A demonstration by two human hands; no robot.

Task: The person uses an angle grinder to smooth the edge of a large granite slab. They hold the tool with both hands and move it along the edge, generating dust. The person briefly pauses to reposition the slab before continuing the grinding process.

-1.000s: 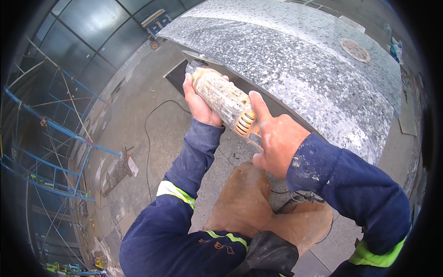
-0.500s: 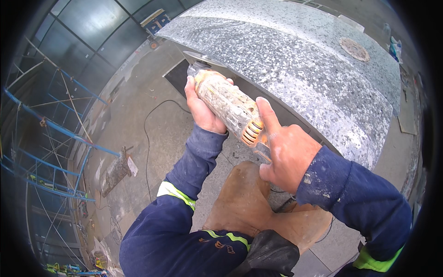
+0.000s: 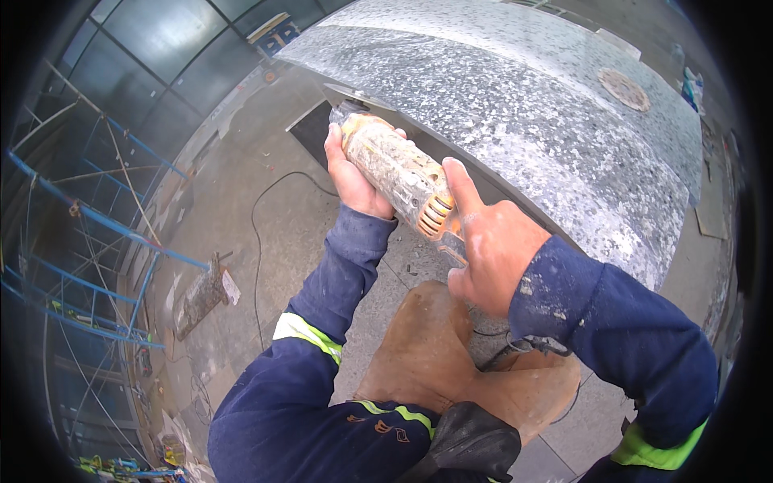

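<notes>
A dust-caked angle grinder with an orange vented rear points away from me, against the near edge of a speckled grey-and-white stone slab. My left hand is wrapped around the front of its body from below, thumb up near the gear head. My right hand closes on its rear end, with the index finger laid along the casing. The disc at the grinder's head shows only in part, beside the slab's edge.
A black cable loops over the concrete floor on the left. Blue scaffold frames stand at far left, before dark glazed panels. A speckled round piece lies on the slab's far right. A dark flat panel sits below the slab's left edge.
The grinder's head has tilted, so its disc, broadly visible before, is now mostly out of sight. My right hand has risen slightly up and left; both hands keep their hold.
</notes>
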